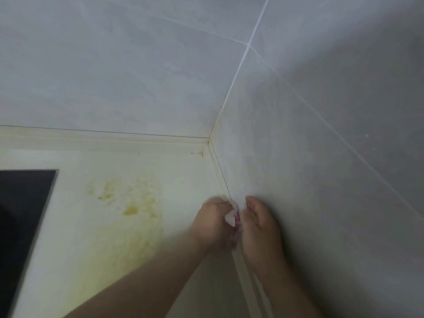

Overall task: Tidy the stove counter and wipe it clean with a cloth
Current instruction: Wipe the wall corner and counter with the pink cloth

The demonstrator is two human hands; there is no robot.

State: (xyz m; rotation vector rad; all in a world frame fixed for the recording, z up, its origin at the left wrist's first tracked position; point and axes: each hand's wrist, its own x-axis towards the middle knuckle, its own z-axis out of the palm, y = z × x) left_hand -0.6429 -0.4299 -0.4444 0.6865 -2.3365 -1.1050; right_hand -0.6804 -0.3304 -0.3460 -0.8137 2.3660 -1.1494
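Note:
A small white and pink cloth (232, 216) is bunched between my two hands, close to the right wall. My left hand (214, 223) grips it from the left with curled fingers; it is blurred. My right hand (259, 226) lies against its right side, fingers pointing up along the wall, and seems to hold it too. The cream counter (179, 175) carries yellow-brown stains (128, 210) left of my hands. The black stove top (23, 203) fills the left edge.
Grey tiled walls (321, 157) meet in a corner behind the counter. A cream sealing strip (114, 140) runs along the back wall and down the right wall, with a small brown spot (201, 154) at the corner.

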